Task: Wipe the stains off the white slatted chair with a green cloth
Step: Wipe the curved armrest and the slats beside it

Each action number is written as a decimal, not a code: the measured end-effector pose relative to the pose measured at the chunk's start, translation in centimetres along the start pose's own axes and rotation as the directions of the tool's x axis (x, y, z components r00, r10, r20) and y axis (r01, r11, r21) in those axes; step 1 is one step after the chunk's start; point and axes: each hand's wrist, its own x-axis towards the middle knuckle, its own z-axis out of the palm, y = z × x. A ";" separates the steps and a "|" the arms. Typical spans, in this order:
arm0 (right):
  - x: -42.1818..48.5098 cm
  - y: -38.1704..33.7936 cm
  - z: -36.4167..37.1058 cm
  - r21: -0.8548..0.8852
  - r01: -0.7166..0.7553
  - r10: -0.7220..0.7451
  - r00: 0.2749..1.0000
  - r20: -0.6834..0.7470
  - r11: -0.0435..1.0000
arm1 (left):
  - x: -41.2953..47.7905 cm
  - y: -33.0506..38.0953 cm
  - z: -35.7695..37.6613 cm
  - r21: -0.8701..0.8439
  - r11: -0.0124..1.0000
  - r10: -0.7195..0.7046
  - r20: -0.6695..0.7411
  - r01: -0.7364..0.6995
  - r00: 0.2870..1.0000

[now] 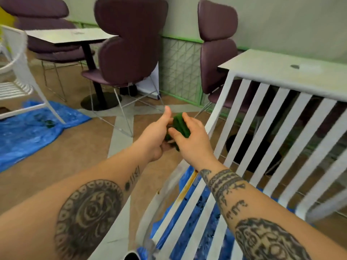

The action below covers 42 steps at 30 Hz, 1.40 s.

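Both my hands hold a bunched dark green cloth [180, 124] in the air, left of the white slatted chair's backrest [270, 139]. My left hand [156, 135] grips the cloth from below with its thumb raised. My right hand [193, 139] curls over the cloth's top. The chair's seat slats [189, 220] run under my right forearm. One seat slat carries an orange-brown stain [187, 186] along its edge, with small dark specks near it on the seat's rim.
A blue plastic sheet [28, 132] lies on the brown floor at left and under the chair. A second white slatted chair [16, 76] stands at far left. Purple padded chairs [129, 44] and two pale tables [281, 66] fill the back.
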 end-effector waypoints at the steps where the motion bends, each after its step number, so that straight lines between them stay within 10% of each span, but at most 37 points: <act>1: 0.0 0.1 -0.2 -0.052 0.004 -0.004 1.000 -0.012 0.999 | -0.4 0.0 -0.4 -0.012 0.999 -0.042 0.008 0.042 0.999; 7: -0.8 3.2 -0.4 -0.443 0.095 -0.005 0.980 0.200 0.892 | -2.9 -2.6 -4.4 0.399 0.898 -0.175 -0.066 0.187 0.982; 14: -4.7 4.7 1.1 -0.451 0.073 0.066 0.956 0.285 0.889 | -5.4 -6.5 -7.2 0.301 0.844 -0.485 0.074 0.444 0.872; 25: -9.6 2.1 2.6 -0.438 0.273 -0.056 0.893 0.446 0.857 | -8.3 -8.2 -7.3 -0.146 0.888 -0.440 0.003 0.436 0.898; 39: -17.0 0.2 3.3 -0.279 0.540 -0.230 0.692 0.684 0.794 | -9.3 -7.1 -6.6 0.154 0.937 -0.303 -0.095 0.315 0.948; 42: -16.2 -0.3 1.5 -0.229 0.452 -0.221 0.742 0.633 0.862 | -9.1 -7.2 -6.9 0.107 0.949 -0.286 -0.104 0.297 0.952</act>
